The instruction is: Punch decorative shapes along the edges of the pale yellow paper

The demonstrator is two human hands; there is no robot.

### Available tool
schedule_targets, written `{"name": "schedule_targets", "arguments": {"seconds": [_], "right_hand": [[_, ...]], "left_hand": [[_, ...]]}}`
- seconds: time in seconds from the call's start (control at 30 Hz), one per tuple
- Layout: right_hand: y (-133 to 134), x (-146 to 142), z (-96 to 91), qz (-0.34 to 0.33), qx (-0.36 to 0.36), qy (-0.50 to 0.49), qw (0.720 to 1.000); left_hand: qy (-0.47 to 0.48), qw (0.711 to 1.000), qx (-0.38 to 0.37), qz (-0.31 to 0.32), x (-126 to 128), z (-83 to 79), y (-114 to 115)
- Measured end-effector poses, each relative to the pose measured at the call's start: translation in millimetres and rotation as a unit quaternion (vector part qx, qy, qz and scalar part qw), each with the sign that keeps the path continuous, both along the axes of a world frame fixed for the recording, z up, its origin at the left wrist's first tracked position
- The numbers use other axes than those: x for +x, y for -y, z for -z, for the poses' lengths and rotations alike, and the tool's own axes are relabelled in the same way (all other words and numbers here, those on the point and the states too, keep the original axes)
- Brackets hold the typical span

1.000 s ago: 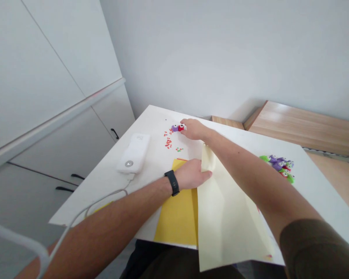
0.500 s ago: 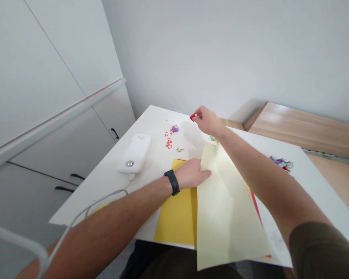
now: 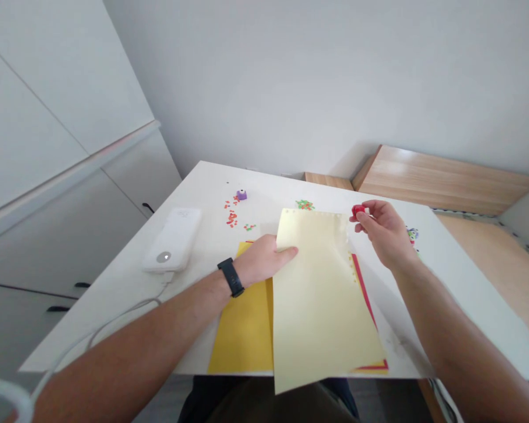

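My left hand (image 3: 264, 259) lies flat on a yellow paper sheet (image 3: 242, 332), with its fingertips over the edge of a pale cream perforated sheet (image 3: 317, 305). A red sheet (image 3: 365, 292) shows beneath that cream sheet's right edge. My right hand (image 3: 384, 232) is raised over the table, pinching a small red craft punch (image 3: 358, 210) between fingers and thumb. A purple craft punch (image 3: 241, 194) stands near the far edge. Red paper bits (image 3: 231, 218) and a green-and-red scatter (image 3: 305, 204) lie nearby. A small colourful heap (image 3: 412, 234) is mostly hidden behind my right hand.
A white power bank (image 3: 173, 247) lies at the left, its white cable running toward the lower left. White cabinets (image 3: 62, 194) with black handles stand left of the white table (image 3: 203, 194). Wooden surfaces (image 3: 441, 182) lie behind and to the right.
My right hand has come back toward me with the red punch. The cream sheet now lies flatter, its top corner no longer raised. The view has turned left.
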State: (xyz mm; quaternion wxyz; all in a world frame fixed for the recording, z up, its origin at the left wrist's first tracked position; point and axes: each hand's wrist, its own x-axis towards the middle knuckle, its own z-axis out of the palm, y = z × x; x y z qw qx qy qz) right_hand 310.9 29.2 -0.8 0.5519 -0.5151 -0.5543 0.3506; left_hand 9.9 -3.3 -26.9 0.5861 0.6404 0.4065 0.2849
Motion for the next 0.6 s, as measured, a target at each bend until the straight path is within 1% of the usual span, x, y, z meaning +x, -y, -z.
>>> {"name": "schedule_targets", "arguments": {"seconds": [0.1,0.2,0.27,0.37,0.47,0.6], "right_hand": [[10,12,14.9,0.011,-0.032,-0.027,0.999],[12,18,29.4,0.020,-0.066,-0.037,0.997],[12,19,35.9,0.023,-0.082,-0.039,0.996],[15,21,39.9,0.031,-0.089,-0.045,0.995],[17,23,40.0,0.040,-0.085,-0.055,0.994],[18,23,39.1,0.036,-0.094,-0.053,0.993]], "left_hand": [[0.002,1.000,0.007,-0.028,-1,1.2,-1],[-0.009,0.998,0.005,-0.062,-1,1.4,-2],[0.002,0.997,0.010,-0.071,-1,1.1,-2],[0.016,0.998,0.028,-0.062,-2,1.0,-4],[0.008,0.996,0.047,-0.078,-3,1.2,-5],[0.004,0.995,0.030,-0.092,-4,0.8,-5]]}}
